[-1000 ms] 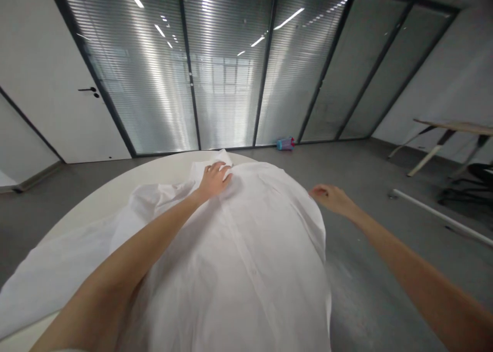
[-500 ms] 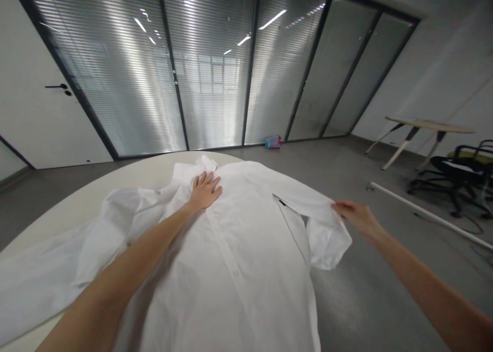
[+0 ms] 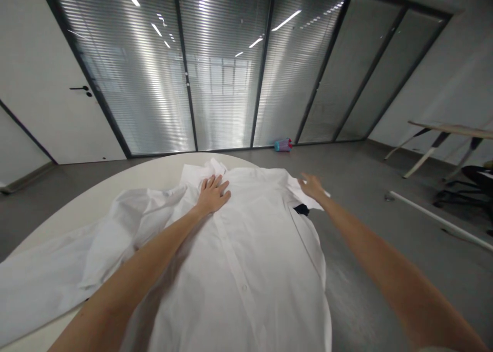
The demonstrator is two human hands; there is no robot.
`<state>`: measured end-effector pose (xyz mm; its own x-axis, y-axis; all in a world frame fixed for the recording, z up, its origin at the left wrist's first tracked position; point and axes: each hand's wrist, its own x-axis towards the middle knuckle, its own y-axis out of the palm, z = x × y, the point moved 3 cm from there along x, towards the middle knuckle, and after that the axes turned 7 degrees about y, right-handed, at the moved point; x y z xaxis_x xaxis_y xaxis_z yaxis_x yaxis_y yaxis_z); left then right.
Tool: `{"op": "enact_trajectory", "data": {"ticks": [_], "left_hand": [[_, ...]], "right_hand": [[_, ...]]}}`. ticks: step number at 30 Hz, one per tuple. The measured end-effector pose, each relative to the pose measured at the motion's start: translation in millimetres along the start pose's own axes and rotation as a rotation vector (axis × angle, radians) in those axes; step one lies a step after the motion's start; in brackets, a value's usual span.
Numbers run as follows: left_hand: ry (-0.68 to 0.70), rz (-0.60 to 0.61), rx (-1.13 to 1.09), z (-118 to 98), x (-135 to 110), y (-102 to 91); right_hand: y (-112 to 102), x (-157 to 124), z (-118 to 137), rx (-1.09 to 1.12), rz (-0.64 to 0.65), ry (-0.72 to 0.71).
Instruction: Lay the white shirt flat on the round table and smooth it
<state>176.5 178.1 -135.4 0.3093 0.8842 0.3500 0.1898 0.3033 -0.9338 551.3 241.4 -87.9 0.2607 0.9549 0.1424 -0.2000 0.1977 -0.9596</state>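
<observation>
A white button-front shirt (image 3: 265,249) lies spread front side up over a round table, with its collar toward the far edge. My left hand (image 3: 214,193) rests flat on the upper chest beside the collar, fingers spread. At the table's right edge, my right hand (image 3: 313,186) is closed on the shirt's right-hand sleeve (image 3: 295,188), near the shoulder; its fingertips are partly blurred. Part of that sleeve shows beyond the wrist, off the table. The other sleeve (image 3: 42,270) stretches to the left, wrinkled near the shoulder. A small dark patch (image 3: 301,209) shows beneath the right-hand sleeve.
The pale round tabletop (image 3: 127,180) shows left of the collar. A blue and pink basket (image 3: 283,145) lies on the floor by the glass partition (image 3: 223,74). At the right are a white pole (image 3: 435,218), a wooden table (image 3: 450,129) and a black chair (image 3: 473,187).
My right hand has moved inward and slightly up, toward the shirt's shoulder. The sleeve there is drawn in and bunched. My left hand stays on the chest. The view has shifted a little left.
</observation>
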Motion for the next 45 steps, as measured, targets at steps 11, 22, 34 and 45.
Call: {"op": "enact_trajectory", "data": {"ticks": [11,22,34,45], "left_hand": [[-0.013,-0.105,0.052,-12,-20,-21.1],[-0.193,0.277,0.125,19,-156,-61.9],[-0.193,0.317,0.09,122,-116,-55.3],[-0.208,0.312,0.13,176,-84,-41.0]], "right_hand": [[45,-173,116,-0.052,0.28,-0.666],[56,-169,124,-0.115,0.318,-0.635],[80,-127,216,-0.125,0.35,-0.627],[97,-97,258,-0.041,0.292,-0.661]]}}
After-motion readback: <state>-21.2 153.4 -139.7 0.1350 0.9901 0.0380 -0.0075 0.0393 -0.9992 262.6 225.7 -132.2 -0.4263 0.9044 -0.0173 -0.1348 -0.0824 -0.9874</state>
